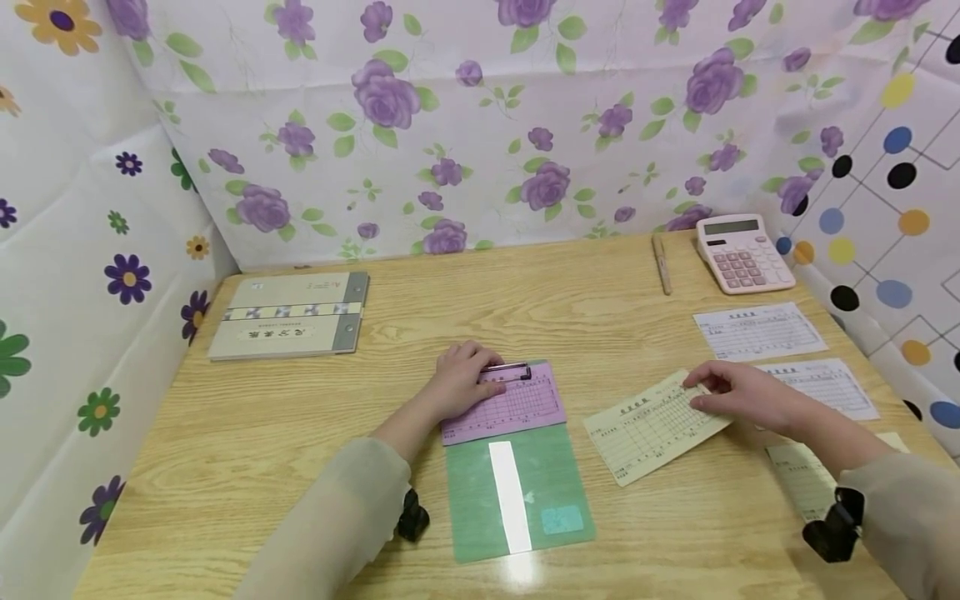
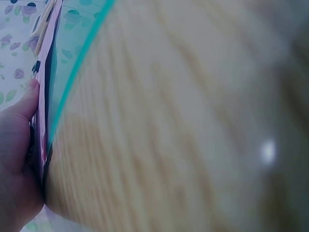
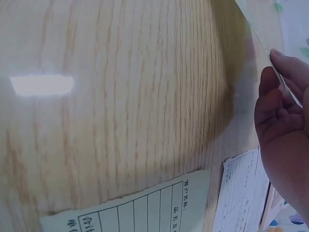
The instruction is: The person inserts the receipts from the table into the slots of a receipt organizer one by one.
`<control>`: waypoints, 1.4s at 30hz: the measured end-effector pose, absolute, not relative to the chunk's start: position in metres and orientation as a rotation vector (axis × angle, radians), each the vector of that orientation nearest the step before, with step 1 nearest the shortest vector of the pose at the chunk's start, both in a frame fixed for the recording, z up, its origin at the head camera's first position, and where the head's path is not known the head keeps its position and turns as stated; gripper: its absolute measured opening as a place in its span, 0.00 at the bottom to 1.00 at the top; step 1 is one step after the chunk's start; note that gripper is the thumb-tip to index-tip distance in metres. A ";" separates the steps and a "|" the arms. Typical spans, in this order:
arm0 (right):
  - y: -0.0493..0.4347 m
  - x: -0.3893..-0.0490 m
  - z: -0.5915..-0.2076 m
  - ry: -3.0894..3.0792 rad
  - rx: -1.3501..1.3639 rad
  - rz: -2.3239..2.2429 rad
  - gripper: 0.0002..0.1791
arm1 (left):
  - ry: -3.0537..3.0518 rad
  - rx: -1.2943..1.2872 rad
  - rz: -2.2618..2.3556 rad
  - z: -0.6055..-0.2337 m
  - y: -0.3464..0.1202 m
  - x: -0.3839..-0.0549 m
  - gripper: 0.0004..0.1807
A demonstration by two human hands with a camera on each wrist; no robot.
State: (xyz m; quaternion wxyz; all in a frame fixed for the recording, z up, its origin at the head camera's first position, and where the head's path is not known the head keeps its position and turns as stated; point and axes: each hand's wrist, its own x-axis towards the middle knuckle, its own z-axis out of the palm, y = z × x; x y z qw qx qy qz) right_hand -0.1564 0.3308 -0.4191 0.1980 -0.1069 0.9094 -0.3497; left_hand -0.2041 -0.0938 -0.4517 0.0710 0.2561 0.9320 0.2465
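A green clipboard (image 1: 468, 500) lies on the wooden table with a pink printed form (image 1: 517, 408) under its black metal clip (image 1: 510, 372). My left hand (image 1: 465, 383) grips the board's upper left corner beside the clip, the thumb over the pink form; its other fingers are partly hidden. To the right, my right hand (image 1: 738, 396) pinches the corner of a pale yellow printed form (image 1: 648, 433) between thumb and fingers. In the right wrist view this form (image 3: 256, 29) appears edge-on, raised over the table.
White forms (image 1: 757, 331) and another yellow form (image 1: 802, 483) lie at the right. A pink calculator (image 1: 742, 254) and a light brown pen (image 1: 662, 265) sit at the back right. At the back left rests a beige ledger book (image 1: 292, 321). Patterned cloth walls enclose the table.
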 end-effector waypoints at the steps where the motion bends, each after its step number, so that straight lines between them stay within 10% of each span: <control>1: 0.331 -0.157 -0.419 2.546 -0.295 -0.982 0.19 | 2.803 0.769 0.744 -0.451 -0.094 -0.204 0.21; 42: 0.244 -0.183 -0.409 2.419 -0.485 -1.153 0.17 | 2.804 0.760 0.761 -0.453 -0.093 -0.205 0.21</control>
